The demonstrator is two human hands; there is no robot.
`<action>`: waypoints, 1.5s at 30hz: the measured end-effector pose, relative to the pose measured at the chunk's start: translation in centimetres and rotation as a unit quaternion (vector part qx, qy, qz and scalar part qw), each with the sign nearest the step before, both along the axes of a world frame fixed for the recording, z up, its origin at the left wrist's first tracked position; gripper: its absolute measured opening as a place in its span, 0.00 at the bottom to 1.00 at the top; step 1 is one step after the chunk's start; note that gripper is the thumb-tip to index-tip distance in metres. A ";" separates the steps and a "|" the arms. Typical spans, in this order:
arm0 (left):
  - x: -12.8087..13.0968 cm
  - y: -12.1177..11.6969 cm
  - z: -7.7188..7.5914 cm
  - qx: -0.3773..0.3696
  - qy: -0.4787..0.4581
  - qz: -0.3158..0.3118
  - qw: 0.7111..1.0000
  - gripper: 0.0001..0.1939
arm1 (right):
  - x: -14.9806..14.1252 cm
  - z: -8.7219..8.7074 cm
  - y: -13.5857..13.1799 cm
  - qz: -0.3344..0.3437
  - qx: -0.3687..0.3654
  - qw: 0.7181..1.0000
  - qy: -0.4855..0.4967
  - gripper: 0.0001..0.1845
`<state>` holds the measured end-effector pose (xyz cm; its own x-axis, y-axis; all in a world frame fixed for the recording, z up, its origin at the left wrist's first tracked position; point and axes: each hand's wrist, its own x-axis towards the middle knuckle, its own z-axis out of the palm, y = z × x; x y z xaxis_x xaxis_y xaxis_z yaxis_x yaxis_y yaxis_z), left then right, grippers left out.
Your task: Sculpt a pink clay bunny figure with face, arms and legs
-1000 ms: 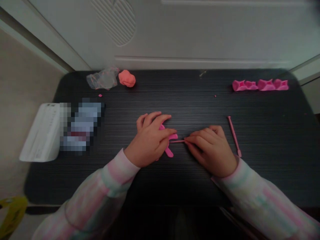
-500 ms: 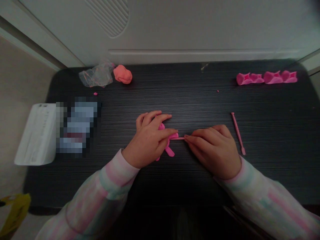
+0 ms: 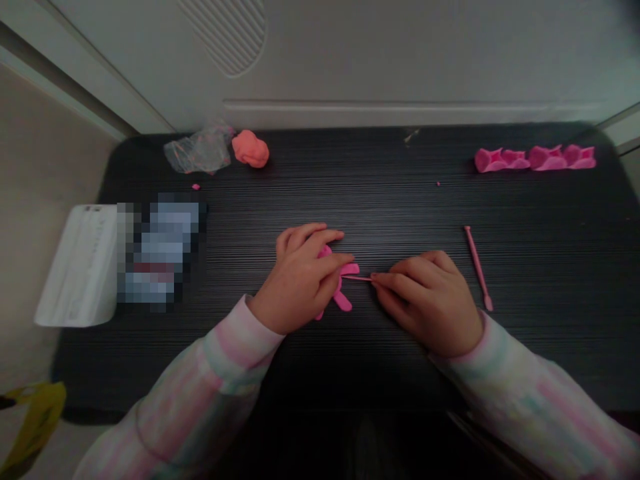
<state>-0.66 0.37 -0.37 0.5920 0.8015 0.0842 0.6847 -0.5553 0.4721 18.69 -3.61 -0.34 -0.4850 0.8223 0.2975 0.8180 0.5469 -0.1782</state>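
A bright pink clay piece with several petal-like arms lies on the dark table under my left hand. The index finger and thumb press on it, the other fingers are spread above it, and most of its middle is hidden. My right hand pinches a thin pink modelling tool between thumb and fingertips. The tool's far end touches the clay piece between two of its arms, with its tip out of sight beside my left thumb.
A second pink modelling tool lies to the right. Cup-shaped pink pieces stand in a row at the back right. At the back left are an orange clay lump and clear plastic wrap. A blurred phone and white box sit left.
The view has shifted slightly. My right hand and the tool sit a little lower against the clay, and more of the clay's upper arm shows beside my left index finger.
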 end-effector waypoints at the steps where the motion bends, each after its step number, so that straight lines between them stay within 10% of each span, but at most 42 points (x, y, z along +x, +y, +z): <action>1: 0.0 0.0 0.0 -0.001 -0.005 0.002 1.000 0.13 | 0.1 0.0 0.0 0.003 -0.002 1.000 0.005 0.05; 45: -0.2 0.0 -0.3 -0.003 -0.010 -0.004 1.000 0.12 | 0.7 0.0 0.3 -0.041 -0.064 0.996 0.047 0.05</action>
